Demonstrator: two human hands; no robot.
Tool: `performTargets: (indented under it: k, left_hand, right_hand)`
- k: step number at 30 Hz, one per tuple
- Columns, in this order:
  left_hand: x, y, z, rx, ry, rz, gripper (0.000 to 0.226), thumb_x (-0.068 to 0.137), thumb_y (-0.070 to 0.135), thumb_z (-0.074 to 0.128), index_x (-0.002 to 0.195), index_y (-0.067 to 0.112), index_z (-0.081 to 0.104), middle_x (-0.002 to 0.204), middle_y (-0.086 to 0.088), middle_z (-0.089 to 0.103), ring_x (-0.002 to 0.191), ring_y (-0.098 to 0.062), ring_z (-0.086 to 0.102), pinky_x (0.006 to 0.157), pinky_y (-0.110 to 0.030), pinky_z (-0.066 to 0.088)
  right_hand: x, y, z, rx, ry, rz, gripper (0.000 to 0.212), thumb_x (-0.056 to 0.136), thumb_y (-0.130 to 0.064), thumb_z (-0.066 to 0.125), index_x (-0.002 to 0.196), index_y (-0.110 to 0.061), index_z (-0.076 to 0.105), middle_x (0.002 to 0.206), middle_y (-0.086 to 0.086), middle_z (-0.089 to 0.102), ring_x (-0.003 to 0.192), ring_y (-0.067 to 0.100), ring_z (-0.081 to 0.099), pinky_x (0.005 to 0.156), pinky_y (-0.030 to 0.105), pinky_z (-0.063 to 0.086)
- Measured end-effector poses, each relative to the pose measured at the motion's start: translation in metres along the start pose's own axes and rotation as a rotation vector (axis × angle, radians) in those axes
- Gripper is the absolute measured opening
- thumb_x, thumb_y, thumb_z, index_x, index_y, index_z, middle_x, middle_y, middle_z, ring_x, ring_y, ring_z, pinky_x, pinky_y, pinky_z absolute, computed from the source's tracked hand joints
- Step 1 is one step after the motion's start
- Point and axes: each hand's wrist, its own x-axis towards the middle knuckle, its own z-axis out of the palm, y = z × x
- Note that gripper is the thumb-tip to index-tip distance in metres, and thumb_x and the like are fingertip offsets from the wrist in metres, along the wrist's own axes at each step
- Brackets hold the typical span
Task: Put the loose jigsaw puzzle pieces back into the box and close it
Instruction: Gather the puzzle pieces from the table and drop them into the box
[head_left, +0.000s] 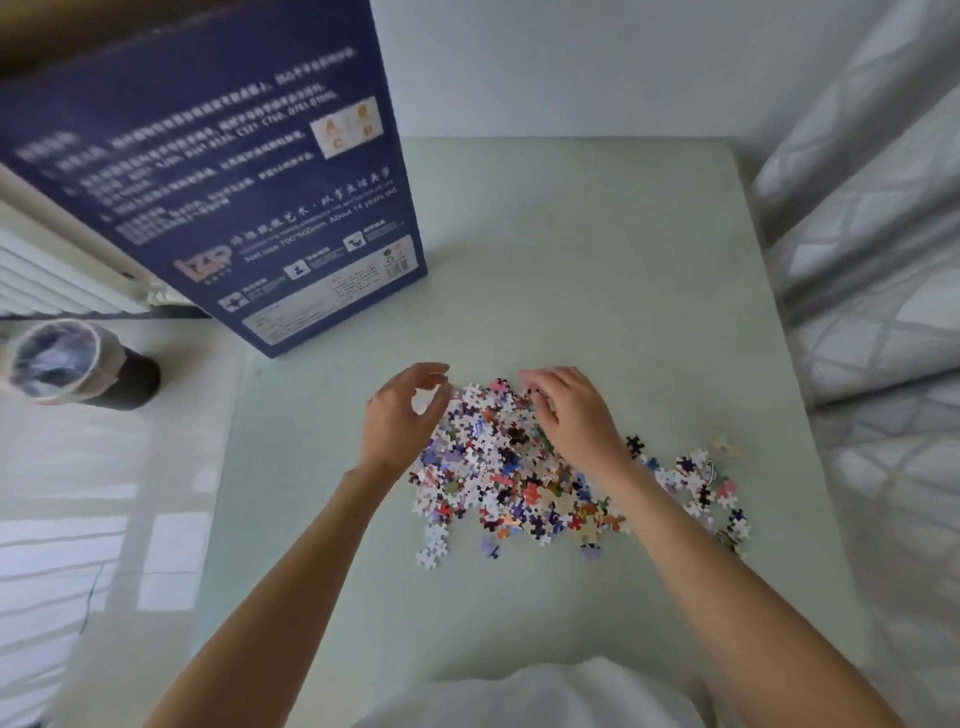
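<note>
A heap of small, many-coloured jigsaw pieces (498, 467) lies on the pale green table (597, 260), with a looser scatter of pieces (701, 488) to its right. The tall dark blue puzzle box (234, 182) stands upright at the table's back left corner, printed side facing me; its opening is out of view. My left hand (400, 415) hovers at the heap's left edge with fingers curved and nothing visibly held. My right hand (566, 410) lies over the heap's top right, fingers bent down into the pieces; whether it grips any is hidden.
A round bin lined with a plastic bag (67, 364) stands on the floor at the left. A radiator (52, 275) runs along the left wall behind the box. A patterned grey curtain (872, 260) hangs along the table's right edge.
</note>
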Motion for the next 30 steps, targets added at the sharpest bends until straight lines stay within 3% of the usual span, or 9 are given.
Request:
performTargets:
  k: [2,4,8,11,15,18,20,25,30]
  left_hand:
    - [0.002,-0.011,-0.025,-0.069,0.177,-0.149,0.022,0.087,0.028,0.062,0.108,0.02,0.06,0.1,0.005,0.066,0.085,-0.009,0.061,0.077,-0.032,0.054]
    - [0.009,-0.024,-0.047,-0.104,0.328,-0.286,0.034,0.085,0.029,0.066,0.114,0.017,0.053,0.106,0.001,0.058,0.088,-0.012,0.057,0.077,-0.034,0.054]
    - [0.032,-0.041,-0.083,-0.204,0.536,-0.452,0.065,0.081,0.026,0.07,0.133,0.014,0.034,0.127,-0.007,0.039,0.106,-0.016,0.05,0.087,-0.034,0.052]
    - [0.057,-0.046,-0.108,-0.327,0.626,-0.513,0.078,0.081,0.024,0.07,0.142,0.017,0.022,0.141,-0.008,0.028,0.125,-0.021,0.041,0.104,-0.039,0.04]
    - [0.083,-0.053,-0.132,-0.489,0.641,-0.482,0.071,0.077,0.028,0.071,0.135,0.023,0.032,0.132,0.001,0.05,0.116,-0.015,0.053,0.099,-0.044,0.045]
    - [0.086,-0.047,-0.135,-0.541,0.681,-0.493,0.053,0.083,0.027,0.066,0.128,0.021,0.038,0.121,0.001,0.06,0.099,-0.009,0.061,0.084,-0.034,0.053]
    - [0.087,-0.037,-0.13,-0.538,0.66,-0.478,0.043,0.087,0.035,0.061,0.123,0.022,0.041,0.116,0.004,0.06,0.089,-0.001,0.061,0.072,-0.022,0.05]
    - [0.102,0.007,-0.097,-0.544,0.527,-0.415,0.033,0.093,0.039,0.051,0.121,0.025,0.043,0.119,0.002,0.058,0.084,0.005,0.058,0.065,-0.016,0.046]
    - [0.121,0.052,-0.059,-0.545,0.341,-0.317,0.036,0.094,0.034,0.05,0.126,0.019,0.043,0.127,-0.001,0.056,0.083,0.002,0.059,0.056,-0.006,0.045]
  right_hand:
    - [0.036,-0.022,-0.014,0.155,-0.007,0.05,0.035,0.093,-0.012,0.051,0.128,-0.012,0.052,0.125,0.002,0.058,0.116,0.014,0.052,0.101,0.022,0.034]
    - [0.075,-0.042,-0.024,0.244,-0.053,0.06,0.042,0.093,-0.015,0.052,0.134,-0.011,0.044,0.133,0.003,0.051,0.122,0.014,0.046,0.1,0.018,0.029]
    - [0.146,-0.071,-0.031,0.332,-0.152,0.059,0.064,0.09,-0.018,0.058,0.144,-0.01,0.025,0.148,0.007,0.029,0.136,0.019,0.031,0.108,0.026,0.026]
    - [0.191,-0.091,-0.033,0.479,-0.157,0.103,0.08,0.087,-0.021,0.064,0.147,-0.013,0.011,0.154,0.006,0.016,0.141,0.019,0.019,0.112,0.033,0.021]
    - [0.225,-0.105,-0.036,0.591,-0.206,0.061,0.083,0.086,-0.022,0.064,0.147,-0.016,0.007,0.152,-0.001,0.021,0.138,0.01,0.023,0.109,0.03,0.027]
    - [0.226,-0.102,-0.037,0.671,-0.236,-0.035,0.071,0.089,-0.013,0.061,0.144,-0.018,0.016,0.122,-0.027,0.037,0.106,-0.024,0.038,0.082,-0.002,0.037]
    - [0.221,-0.094,-0.043,0.67,-0.18,-0.012,0.069,0.089,-0.017,0.061,0.143,-0.02,0.019,0.115,-0.033,0.037,0.097,-0.029,0.039,0.072,-0.005,0.038]
    - [0.192,-0.046,-0.092,0.657,0.011,0.055,0.064,0.088,-0.014,0.061,0.14,-0.021,0.024,0.123,-0.02,0.041,0.111,-0.002,0.042,0.082,0.009,0.036]
    - [0.153,0.008,-0.132,0.647,0.149,0.184,0.053,0.086,0.003,0.057,0.129,-0.008,0.029,0.116,-0.013,0.043,0.113,0.014,0.048,0.072,0.01,0.043]
